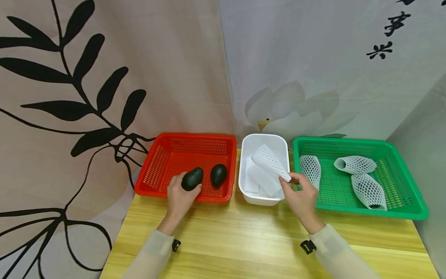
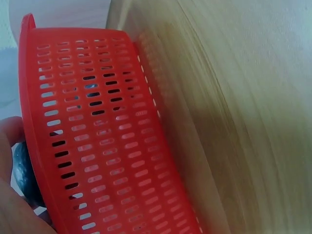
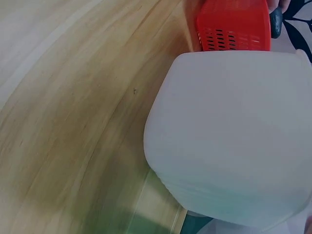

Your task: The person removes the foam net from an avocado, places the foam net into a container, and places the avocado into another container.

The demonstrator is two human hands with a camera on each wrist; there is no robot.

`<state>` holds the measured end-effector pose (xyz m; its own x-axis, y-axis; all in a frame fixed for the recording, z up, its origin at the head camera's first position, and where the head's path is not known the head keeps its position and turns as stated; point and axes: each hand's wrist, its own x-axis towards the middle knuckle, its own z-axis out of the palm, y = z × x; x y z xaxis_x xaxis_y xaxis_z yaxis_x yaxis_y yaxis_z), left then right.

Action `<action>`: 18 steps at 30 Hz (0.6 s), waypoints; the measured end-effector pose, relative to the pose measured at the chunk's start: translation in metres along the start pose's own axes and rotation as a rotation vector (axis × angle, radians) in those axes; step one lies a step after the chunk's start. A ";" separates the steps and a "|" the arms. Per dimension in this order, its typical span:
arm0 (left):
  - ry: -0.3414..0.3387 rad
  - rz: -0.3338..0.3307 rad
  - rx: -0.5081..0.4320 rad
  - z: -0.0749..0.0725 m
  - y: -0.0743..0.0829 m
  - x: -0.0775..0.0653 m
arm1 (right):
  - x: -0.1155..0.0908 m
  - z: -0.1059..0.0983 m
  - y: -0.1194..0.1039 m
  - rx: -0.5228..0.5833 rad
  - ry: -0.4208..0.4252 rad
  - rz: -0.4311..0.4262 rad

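Observation:
In the head view my left hand [image 1: 181, 195] grips a dark green avocado [image 1: 192, 179] over the front of the red basket [image 1: 167, 162]. A second avocado [image 1: 218, 175] lies in that basket, to the right of the held one. My right hand [image 1: 301, 193] pinches the end of a white foam net sleeve [image 1: 270, 161] at the right rim of the white tub [image 1: 245, 170]. More white foam netting [image 1: 261, 180] lies inside the tub under it. The left wrist view shows part of the avocado [image 2: 27, 173] between the fingers, behind the basket's rim.
A green basket [image 1: 334, 193] stands on the right with several net-covered pieces [image 1: 355, 164] in it. All three containers line the back of the wooden table [image 1: 237, 244], against a printed curtain [image 1: 181, 69]. The tub's wall [image 3: 229, 131] fills much of the right wrist view.

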<state>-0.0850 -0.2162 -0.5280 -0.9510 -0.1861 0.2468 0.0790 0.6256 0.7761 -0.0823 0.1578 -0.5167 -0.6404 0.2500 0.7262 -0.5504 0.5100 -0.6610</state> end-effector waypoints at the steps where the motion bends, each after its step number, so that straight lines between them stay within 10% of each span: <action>1: -0.003 -0.008 0.008 0.000 0.000 0.001 | -0.002 0.002 0.005 -0.016 0.002 -0.007; 18: -0.068 -0.094 0.124 -0.003 0.003 0.011 | -0.008 0.028 -0.005 -0.320 -0.028 0.023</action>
<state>-0.0946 -0.2183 -0.5215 -0.9708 -0.1994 0.1333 -0.0450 0.6975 0.7152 -0.0896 0.1305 -0.5244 -0.6676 0.2445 0.7033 -0.3416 0.7387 -0.5811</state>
